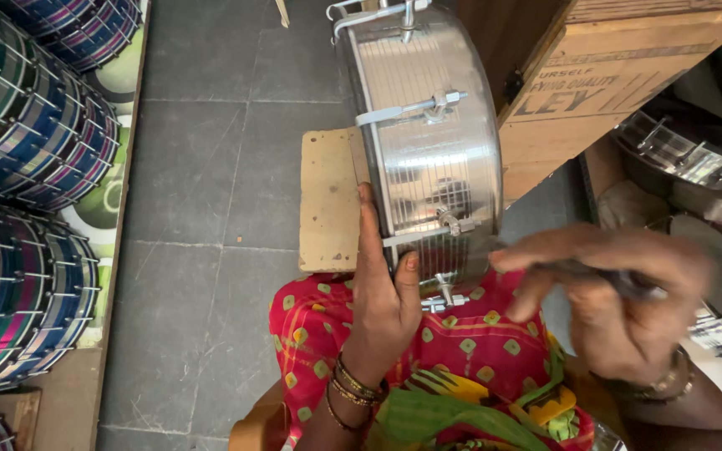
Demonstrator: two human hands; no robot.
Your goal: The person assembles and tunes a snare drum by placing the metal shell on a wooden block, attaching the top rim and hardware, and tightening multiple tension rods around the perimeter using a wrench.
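Observation:
A shiny metal drum shell (428, 142) with tension rods and lugs stands on its edge in front of me, its lower part resting over my lap in red patterned cloth (461, 342). My left hand (384, 288) grips the shell's left rim from below, thumb on the metal side. To the right, my right hand (620, 296) is blurred and holds a thin dark tool (620, 280), close to the shell's lower right side. A flat beige board (329, 200) lies behind the drum on the floor.
Several multicoloured drums (27, 125) are stacked along the left on a printed mat. A wooden crate (620, 75) stands at the upper right, with more metal drum parts (695, 159) beside it. Grey tiled floor (202, 209) lies between.

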